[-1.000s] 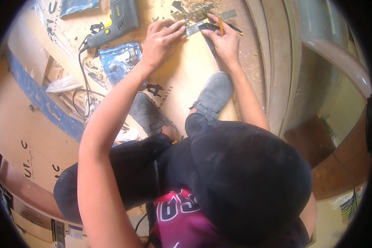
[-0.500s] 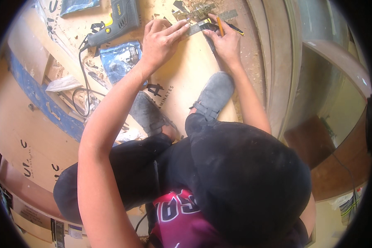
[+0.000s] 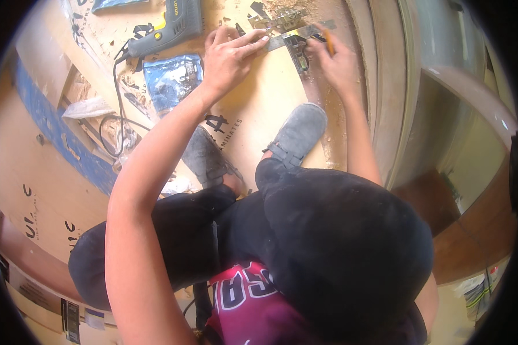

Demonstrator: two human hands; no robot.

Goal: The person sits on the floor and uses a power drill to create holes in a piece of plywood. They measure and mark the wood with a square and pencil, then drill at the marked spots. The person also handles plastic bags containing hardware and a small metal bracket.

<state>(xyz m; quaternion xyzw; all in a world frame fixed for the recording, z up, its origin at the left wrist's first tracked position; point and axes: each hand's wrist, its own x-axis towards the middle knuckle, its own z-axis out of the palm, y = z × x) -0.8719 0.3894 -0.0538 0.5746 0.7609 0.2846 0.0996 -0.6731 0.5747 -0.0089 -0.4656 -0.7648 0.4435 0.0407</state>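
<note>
Left hand: palm down, fingers extended and slightly parted, the foremost tips at the left end of a steel blade; whether they press or grip it cannot be told. The blade belongs to a measuring square, whose dark head lies between the two hands, just left of the right fingers. Right hand: slightly blurred, its fingers drawn narrow around an orange pencil, which stands tilted close to the blade's right end; contact of these fingers with the square cannot be made out. Metal hinges lie just beyond the left fingertips. Left of the left fingers is a grey and yellow power drill; nearer the body, beside the left wrist, lies a blue plastic packet. A pale wooden board extends from below the left fingers toward the grey shoes.
</note>
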